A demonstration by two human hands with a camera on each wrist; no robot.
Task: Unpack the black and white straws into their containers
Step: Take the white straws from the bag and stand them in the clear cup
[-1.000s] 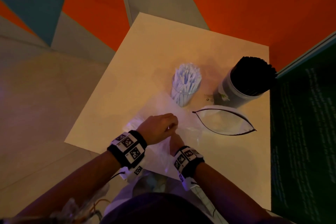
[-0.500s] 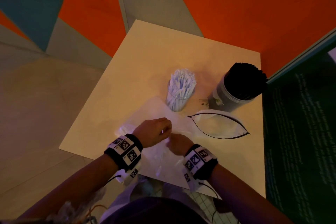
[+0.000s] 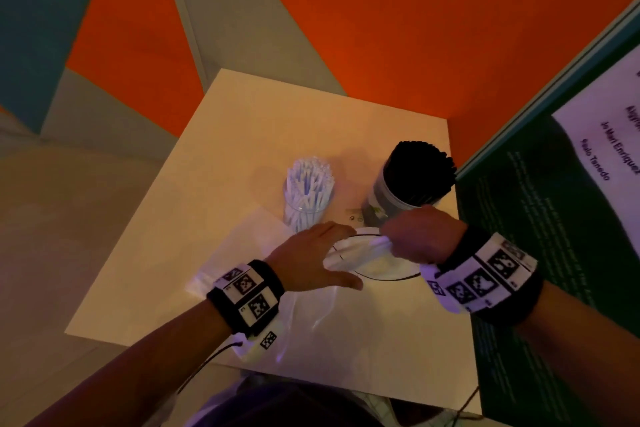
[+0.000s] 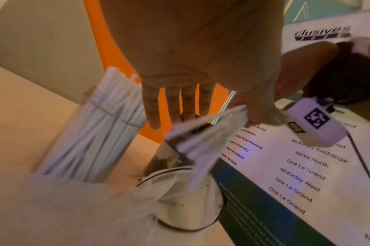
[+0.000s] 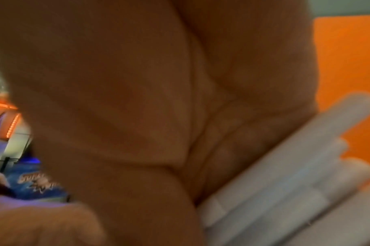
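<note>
Pale wood forms the bench (image 3: 242,135), which carries a clear plastic bag (image 3: 374,263) with a dark-rimmed mouth. Behind the bag stand a grey tub (image 3: 388,199) packed with black straws (image 3: 420,172) and a clear cup (image 3: 306,208) of white straws (image 3: 308,177). The left hand (image 3: 308,262), fingers straight, rests on the bag. The right hand (image 3: 420,234) grips a bunch of white straws (image 4: 203,138) at the bag's mouth.
</note>
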